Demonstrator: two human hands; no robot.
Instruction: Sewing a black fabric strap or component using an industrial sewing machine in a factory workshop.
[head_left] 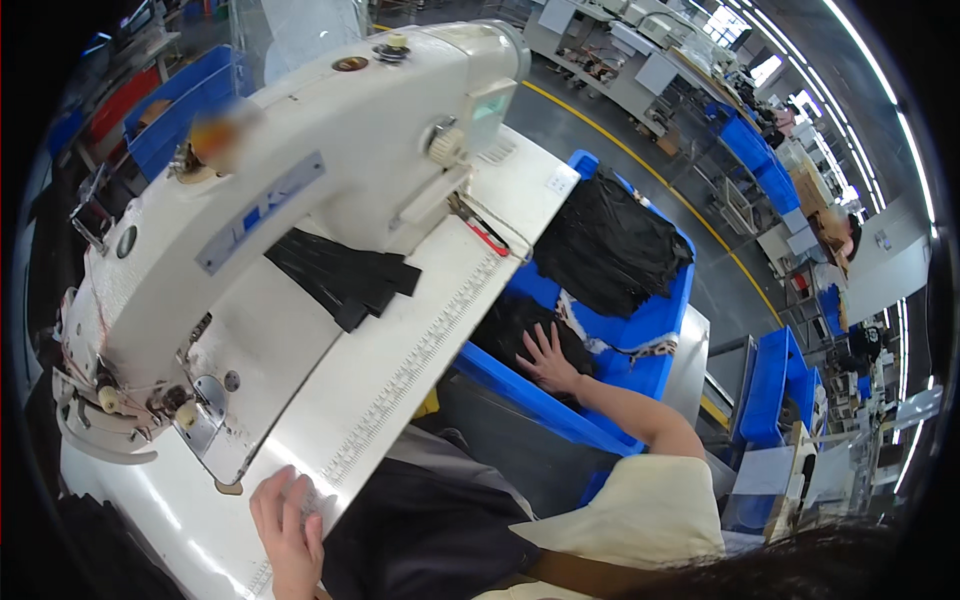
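Observation:
My right hand [550,362] reaches into a blue plastic bin [625,385] to the right of the table, its fingers spread flat on a pile of black fabric [512,325]. A second heap of black fabric [610,240] fills the far part of the bin, and a patterned strip [640,348] lies between the two. At the table's front edge my left hand [287,520] rests on the white surface, fingers slightly bent and holding nothing. Beyond it stands a white industrial sewing machine [300,110]. Several black fabric strips [340,278] lie fanned out on its bed.
Red-handled snips [485,232] lie on the table near the machine's right end. A printed ruler [410,375] runs along the table edge. Another blue bin [775,390] stands farther right, past a yellow floor line [650,170]. Another person [840,235] is in the background.

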